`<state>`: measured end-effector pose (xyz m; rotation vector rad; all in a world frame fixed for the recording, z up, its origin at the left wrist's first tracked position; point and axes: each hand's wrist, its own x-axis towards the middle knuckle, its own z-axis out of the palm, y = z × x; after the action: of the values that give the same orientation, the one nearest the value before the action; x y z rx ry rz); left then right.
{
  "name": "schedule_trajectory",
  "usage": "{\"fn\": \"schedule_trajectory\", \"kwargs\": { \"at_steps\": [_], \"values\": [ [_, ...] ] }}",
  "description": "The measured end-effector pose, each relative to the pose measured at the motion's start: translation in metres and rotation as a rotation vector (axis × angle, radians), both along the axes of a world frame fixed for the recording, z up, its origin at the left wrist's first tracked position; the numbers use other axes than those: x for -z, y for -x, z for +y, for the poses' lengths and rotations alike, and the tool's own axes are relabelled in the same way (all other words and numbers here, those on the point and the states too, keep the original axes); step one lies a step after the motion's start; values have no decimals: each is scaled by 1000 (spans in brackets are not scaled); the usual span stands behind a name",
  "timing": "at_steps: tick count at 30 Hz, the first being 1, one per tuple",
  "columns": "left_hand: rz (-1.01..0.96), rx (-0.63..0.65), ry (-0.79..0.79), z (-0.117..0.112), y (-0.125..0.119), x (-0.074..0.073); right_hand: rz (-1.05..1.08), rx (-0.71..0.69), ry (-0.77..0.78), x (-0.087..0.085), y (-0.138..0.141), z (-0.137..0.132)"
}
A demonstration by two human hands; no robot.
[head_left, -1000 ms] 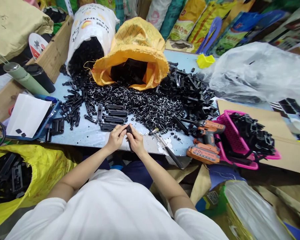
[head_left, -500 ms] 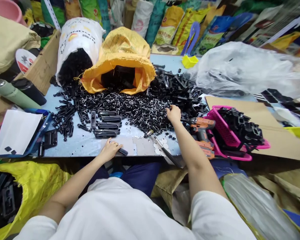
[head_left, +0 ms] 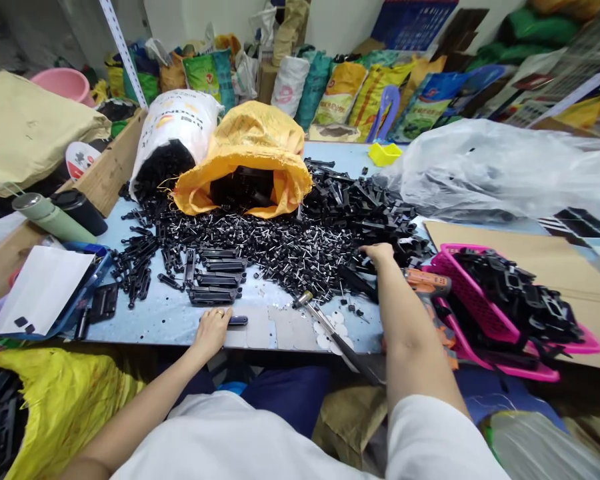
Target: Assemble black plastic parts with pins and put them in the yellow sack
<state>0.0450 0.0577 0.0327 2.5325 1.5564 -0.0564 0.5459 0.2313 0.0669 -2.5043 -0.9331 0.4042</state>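
Note:
My left hand [head_left: 211, 329] rests near the table's front edge, fingers curled over a slim black plastic piece [head_left: 237, 321] that lies flat on the blue table [head_left: 175, 315]. My right hand [head_left: 380, 255] reaches far right into a heap of black plastic parts [head_left: 360, 203]; its fingers are bent down among them and what they hold is hidden. A spread of small black pins with metal tips [head_left: 290, 243] lies between both hands. A row of stacked black bars [head_left: 215, 277] sits just beyond my left hand.
A yellow sack [head_left: 250, 167] and a white sack [head_left: 173, 137] lie open at the back. An orange cordless drill [head_left: 427, 287] and a pink basket [head_left: 480, 313] of black parts stand right. A hammer [head_left: 330, 320] lies at the front edge. A green flask [head_left: 50, 217] lies left.
My hands parted from holding one piece together. The left laid the black piece on the table; the right swung out to the parts heap at right. The camera tilted up.

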Motion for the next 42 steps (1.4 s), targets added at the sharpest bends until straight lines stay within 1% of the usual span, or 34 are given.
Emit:
{"fn": "schedule_trajectory", "kwargs": {
  "at_steps": [3, 6, 8, 9, 10, 11, 12, 14, 17, 19, 20, 23, 27, 32, 37, 40, 42],
  "values": [
    [-67, 52, 41, -2, 2, -1, 284, -9, -104, -11, 9, -25],
    [-149, 128, 70, -2, 1, 0, 504, -86, -179, -10, 36, -66],
    [-165, 163, 83, 0, -3, 2, 724, -214, -266, -5, 67, -96],
    [-160, 169, 86, 2, -5, 3, 824, -304, -299, -2, 85, -109],
    [-153, 167, 84, 4, -7, 3, 894, -407, -309, 1, 104, -123],
    [-146, 162, 81, 6, -9, 4, 915, -516, -281, 3, 123, -135],
    [-142, 159, 78, 8, -10, 4, 880, -623, -218, 4, 142, -146],
    [-149, 166, 76, 10, -10, 4, 720, -870, -64, 6, 177, -166],
    [-173, 211, 81, 13, -8, 3, 353, -1259, 88, 9, 214, -189],
    [-181, 236, 91, 14, -5, 1, 122, -1426, 126, 12, 229, -199],
    [-182, 246, 100, 15, -4, 1, 30, -1468, 136, 14, 234, -202],
    [-187, 259, 131, 17, -3, -1, -170, -1497, 142, 17, 244, -205],
    [-198, 281, 160, 19, -2, -3, -313, -1486, 125, 18, 253, -205],
    [-192, 307, 195, 23, -1, -3, -343, -1458, 221, 20, 262, -208],
    [-215, 299, 227, 25, -2, -4, -389, -1491, 223, 21, 269, -207],
    [-215, 281, 207, 20, -4, -8, -428, -1466, 234, 19, 273, -206],
    [-228, 274, 174, 15, -4, -9, -450, -1435, 233, 14, 276, -207]
  ]
}}
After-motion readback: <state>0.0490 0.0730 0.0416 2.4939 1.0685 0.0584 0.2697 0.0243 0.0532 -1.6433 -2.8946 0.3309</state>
